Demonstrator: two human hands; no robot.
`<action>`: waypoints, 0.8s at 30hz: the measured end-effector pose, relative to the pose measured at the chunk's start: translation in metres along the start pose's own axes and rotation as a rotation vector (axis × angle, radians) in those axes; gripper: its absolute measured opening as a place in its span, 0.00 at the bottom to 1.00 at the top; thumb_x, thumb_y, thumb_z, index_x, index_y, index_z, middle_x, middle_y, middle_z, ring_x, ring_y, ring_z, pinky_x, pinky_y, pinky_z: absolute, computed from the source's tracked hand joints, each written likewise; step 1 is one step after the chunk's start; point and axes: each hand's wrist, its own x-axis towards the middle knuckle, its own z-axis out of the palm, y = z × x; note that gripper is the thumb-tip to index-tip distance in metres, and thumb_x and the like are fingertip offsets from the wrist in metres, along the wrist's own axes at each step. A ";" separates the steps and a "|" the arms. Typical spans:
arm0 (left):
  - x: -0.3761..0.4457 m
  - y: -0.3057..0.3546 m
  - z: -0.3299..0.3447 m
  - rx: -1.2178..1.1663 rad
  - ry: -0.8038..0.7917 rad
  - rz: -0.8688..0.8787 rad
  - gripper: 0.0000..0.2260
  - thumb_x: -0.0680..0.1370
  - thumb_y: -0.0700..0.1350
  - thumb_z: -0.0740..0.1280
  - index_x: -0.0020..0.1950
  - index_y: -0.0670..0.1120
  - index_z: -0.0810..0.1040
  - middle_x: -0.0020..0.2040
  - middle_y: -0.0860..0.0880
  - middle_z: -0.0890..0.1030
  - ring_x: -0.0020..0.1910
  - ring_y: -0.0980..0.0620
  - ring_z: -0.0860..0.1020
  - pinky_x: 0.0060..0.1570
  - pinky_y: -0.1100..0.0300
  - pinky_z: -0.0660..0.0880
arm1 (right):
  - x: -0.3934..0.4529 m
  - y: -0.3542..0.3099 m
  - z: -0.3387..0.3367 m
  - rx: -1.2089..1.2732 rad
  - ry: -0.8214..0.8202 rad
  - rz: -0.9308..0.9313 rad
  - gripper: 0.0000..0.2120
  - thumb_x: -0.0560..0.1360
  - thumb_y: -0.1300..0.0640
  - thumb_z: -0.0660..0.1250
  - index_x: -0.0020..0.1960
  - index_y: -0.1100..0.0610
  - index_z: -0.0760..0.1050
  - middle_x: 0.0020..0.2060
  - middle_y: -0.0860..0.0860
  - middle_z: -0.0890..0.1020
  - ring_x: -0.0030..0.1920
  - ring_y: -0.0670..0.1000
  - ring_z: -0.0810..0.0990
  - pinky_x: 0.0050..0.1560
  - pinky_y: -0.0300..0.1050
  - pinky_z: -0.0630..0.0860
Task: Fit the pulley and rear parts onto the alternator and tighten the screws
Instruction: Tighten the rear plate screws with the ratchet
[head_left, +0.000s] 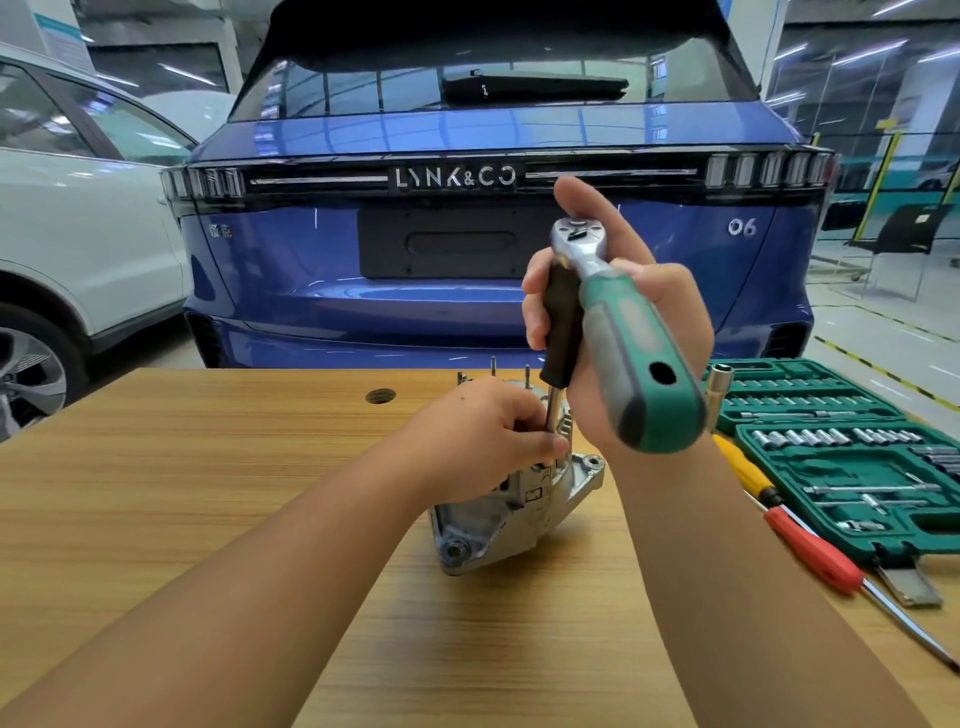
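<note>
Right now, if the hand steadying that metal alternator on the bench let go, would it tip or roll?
The alternator looks like solid cast metal, so probably heavy and stiff. It stands on end on the wooden table, leaning slightly, so it might tip. Its round body could roll, though the mounting ears would likely stop it.

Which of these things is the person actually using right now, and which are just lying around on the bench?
In use:
- alternator, steadied by the left hand
- ratchet wrench on a black-handled driver, both held by the right hand

Lying about:
- green socket set case, open on the wooden table
- red-handled screwdriver
- yellow-handled screwdriver
- blue car behind
</note>
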 end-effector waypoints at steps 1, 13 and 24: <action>0.000 0.000 0.000 -0.003 0.003 0.004 0.09 0.80 0.55 0.68 0.41 0.55 0.76 0.45 0.47 0.81 0.47 0.46 0.81 0.49 0.43 0.81 | 0.000 -0.002 0.000 0.015 -0.002 0.016 0.20 0.76 0.58 0.54 0.64 0.56 0.74 0.45 0.60 0.71 0.36 0.55 0.71 0.34 0.41 0.74; 0.014 -0.012 0.004 0.052 0.018 0.008 0.09 0.80 0.56 0.67 0.41 0.56 0.78 0.34 0.54 0.77 0.26 0.63 0.71 0.22 0.70 0.64 | 0.002 0.009 0.003 -0.294 0.255 -0.126 0.10 0.78 0.60 0.68 0.58 0.53 0.74 0.34 0.49 0.76 0.30 0.48 0.71 0.34 0.40 0.72; 0.016 -0.017 0.008 0.022 0.065 0.033 0.10 0.78 0.56 0.68 0.37 0.61 0.79 0.33 0.62 0.78 0.29 0.65 0.73 0.30 0.65 0.65 | -0.002 0.013 -0.003 -0.071 0.054 -0.110 0.17 0.76 0.55 0.58 0.61 0.50 0.79 0.38 0.50 0.79 0.37 0.48 0.75 0.39 0.45 0.71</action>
